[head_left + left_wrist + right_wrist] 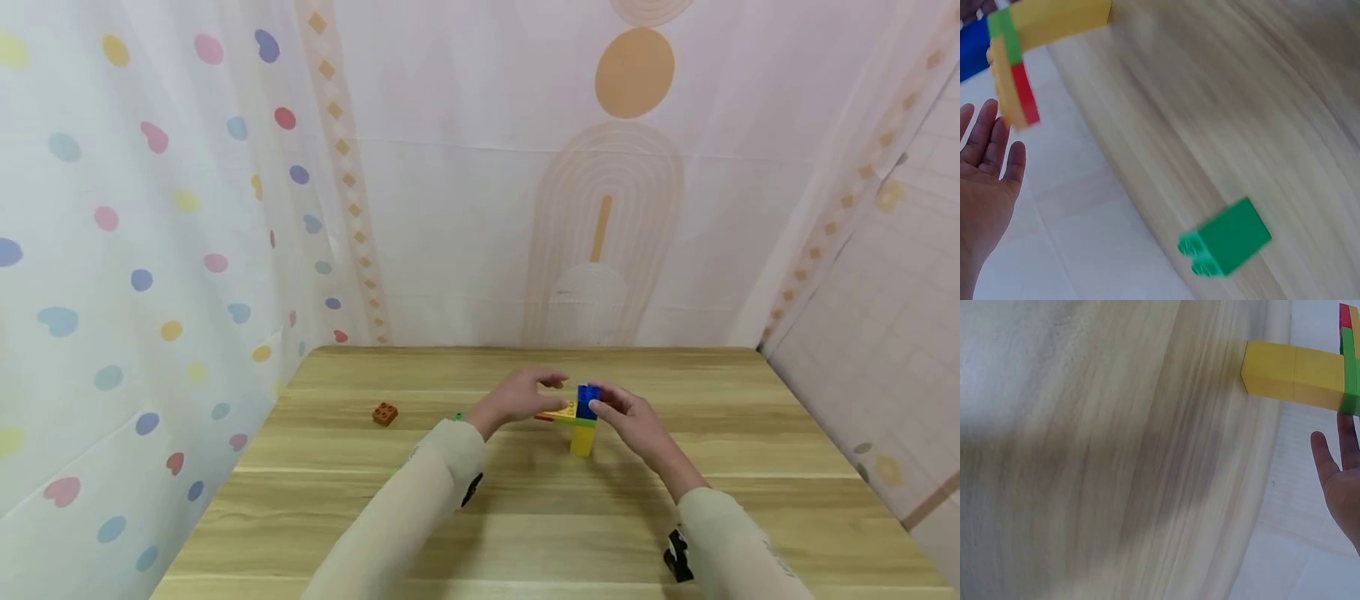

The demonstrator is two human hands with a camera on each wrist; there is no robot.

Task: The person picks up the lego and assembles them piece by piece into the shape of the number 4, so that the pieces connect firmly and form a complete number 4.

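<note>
A toy-block structure stands on the table: a yellow column (581, 440), a green flat block (1350, 369), a red flat block (1025, 94) sticking out to the left under a yellow flat block (561, 412), and a blue brick (587, 402) on top. My right hand (633, 423) pinches the blue brick between thumb and fingers. Relaxed and apart, the fingers of my left hand (521, 395) hover beside the yellow flat block; whether they touch it I cannot tell. A green brick (1230, 240) stands near my left wrist, mostly hidden by the sleeve in the head view.
A small brown brick (385, 414) lies at the left on the wooden table (540, 533). Patterned curtains (450, 233) hang behind the table's back edge and along its sides.
</note>
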